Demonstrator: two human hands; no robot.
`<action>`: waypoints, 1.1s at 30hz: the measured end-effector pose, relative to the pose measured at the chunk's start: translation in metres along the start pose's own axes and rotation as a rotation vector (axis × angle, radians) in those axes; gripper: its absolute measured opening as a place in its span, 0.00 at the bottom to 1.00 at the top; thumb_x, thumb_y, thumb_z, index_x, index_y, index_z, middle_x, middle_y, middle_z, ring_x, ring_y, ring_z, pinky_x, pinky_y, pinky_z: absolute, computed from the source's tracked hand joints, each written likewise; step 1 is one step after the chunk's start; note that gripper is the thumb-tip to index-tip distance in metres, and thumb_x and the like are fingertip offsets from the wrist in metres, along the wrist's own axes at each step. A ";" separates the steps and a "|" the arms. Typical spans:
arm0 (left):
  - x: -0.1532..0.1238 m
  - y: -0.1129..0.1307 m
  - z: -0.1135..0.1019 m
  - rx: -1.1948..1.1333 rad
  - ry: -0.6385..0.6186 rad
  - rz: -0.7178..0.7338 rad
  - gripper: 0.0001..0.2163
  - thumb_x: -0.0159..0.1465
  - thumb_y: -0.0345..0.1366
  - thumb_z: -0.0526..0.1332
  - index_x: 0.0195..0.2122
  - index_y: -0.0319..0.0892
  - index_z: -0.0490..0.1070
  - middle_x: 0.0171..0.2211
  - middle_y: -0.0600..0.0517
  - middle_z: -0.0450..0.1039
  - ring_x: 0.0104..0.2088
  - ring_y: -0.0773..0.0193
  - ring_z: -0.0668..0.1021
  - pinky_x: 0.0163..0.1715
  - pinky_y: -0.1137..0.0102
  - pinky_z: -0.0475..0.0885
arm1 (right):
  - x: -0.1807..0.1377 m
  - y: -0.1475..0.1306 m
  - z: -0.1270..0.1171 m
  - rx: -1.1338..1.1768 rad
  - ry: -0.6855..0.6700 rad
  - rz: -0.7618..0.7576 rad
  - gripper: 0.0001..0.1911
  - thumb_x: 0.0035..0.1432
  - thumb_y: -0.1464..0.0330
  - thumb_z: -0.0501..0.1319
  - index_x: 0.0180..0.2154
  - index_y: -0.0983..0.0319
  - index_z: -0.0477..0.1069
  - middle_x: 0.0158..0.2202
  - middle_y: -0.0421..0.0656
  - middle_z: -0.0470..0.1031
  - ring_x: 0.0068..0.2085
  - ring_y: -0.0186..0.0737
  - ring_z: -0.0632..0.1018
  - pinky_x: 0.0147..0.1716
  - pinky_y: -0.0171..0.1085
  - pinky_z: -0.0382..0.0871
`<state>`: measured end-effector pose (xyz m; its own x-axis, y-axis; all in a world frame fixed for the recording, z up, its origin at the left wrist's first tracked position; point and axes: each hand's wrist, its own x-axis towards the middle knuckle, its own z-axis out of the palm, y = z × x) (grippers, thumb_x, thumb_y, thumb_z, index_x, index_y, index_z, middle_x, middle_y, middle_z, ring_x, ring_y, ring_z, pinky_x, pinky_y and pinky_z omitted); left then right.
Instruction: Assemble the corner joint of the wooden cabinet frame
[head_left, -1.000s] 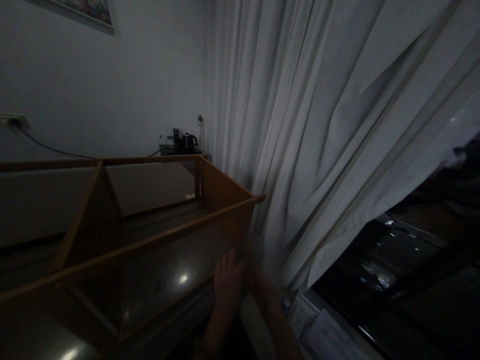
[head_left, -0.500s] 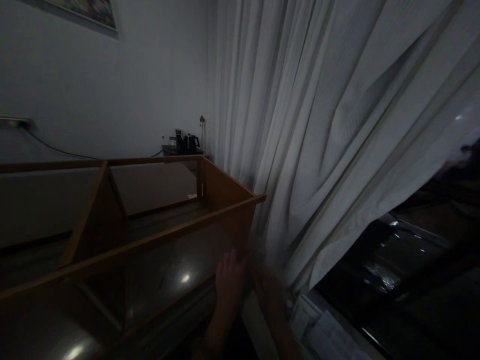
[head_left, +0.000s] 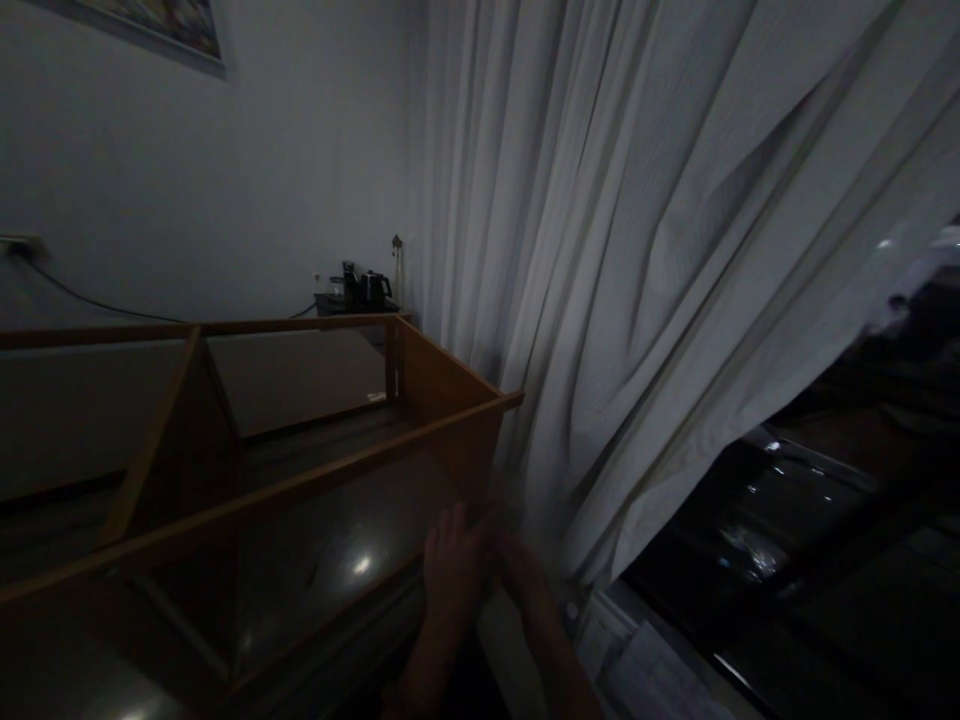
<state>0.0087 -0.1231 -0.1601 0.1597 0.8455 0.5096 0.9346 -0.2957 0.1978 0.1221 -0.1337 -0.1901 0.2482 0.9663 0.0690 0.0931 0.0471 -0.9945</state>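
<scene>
A brown wooden cabinet frame (head_left: pixel 450 415) with glossy panels lies on its side across the left and middle of the head view. My left hand (head_left: pixel 452 562) lies against its lower right corner, fingers stretched out over the panel edge and the thumb pointing right. Close beside it, my right hand (head_left: pixel 525 580) has its fingers curled in at the same corner. Dim light and blur hide the fingertips of both hands. Whether something small is between the right fingers, I cannot make out.
A long white curtain (head_left: pixel 600 300) hangs just right of the cabinet corner. Glossy dark objects (head_left: pixel 757 540) and pale papers or packets (head_left: pixel 660 670) lie at lower right. A black kettle (head_left: pixel 373 288) stands beyond the cabinet near the wall (head_left: pixel 300 150).
The view has shifted slightly, so the cabinet and curtain sit a little further left. Both hands stay at the same corner, with the right hand only slightly moved.
</scene>
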 end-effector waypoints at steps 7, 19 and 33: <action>-0.001 0.000 0.000 0.014 0.044 0.004 0.19 0.60 0.38 0.60 0.53 0.61 0.67 0.48 0.47 0.70 0.46 0.55 0.70 0.43 0.62 0.66 | -0.002 -0.005 -0.001 -0.080 -0.010 -0.043 0.29 0.51 0.40 0.52 0.27 0.59 0.72 0.24 0.43 0.76 0.24 0.39 0.76 0.22 0.34 0.68; -0.001 0.000 0.000 0.017 0.037 0.005 0.20 0.61 0.33 0.59 0.53 0.62 0.66 0.47 0.49 0.69 0.46 0.56 0.69 0.44 0.62 0.66 | -0.010 -0.021 -0.029 -0.994 0.093 -0.844 0.15 0.68 0.62 0.47 0.41 0.59 0.71 0.37 0.45 0.78 0.38 0.41 0.77 0.43 0.43 0.62; -0.001 -0.001 0.001 0.033 0.013 0.007 0.21 0.60 0.34 0.60 0.53 0.62 0.66 0.48 0.47 0.69 0.47 0.54 0.69 0.44 0.61 0.66 | -0.005 -0.004 -0.031 -0.933 -0.023 -0.868 0.12 0.65 0.66 0.53 0.47 0.56 0.70 0.40 0.45 0.78 0.41 0.42 0.77 0.44 0.43 0.68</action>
<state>0.0074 -0.1233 -0.1615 0.1623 0.8373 0.5221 0.9435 -0.2865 0.1663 0.1504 -0.1465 -0.1839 -0.2500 0.7118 0.6564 0.8578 0.4772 -0.1909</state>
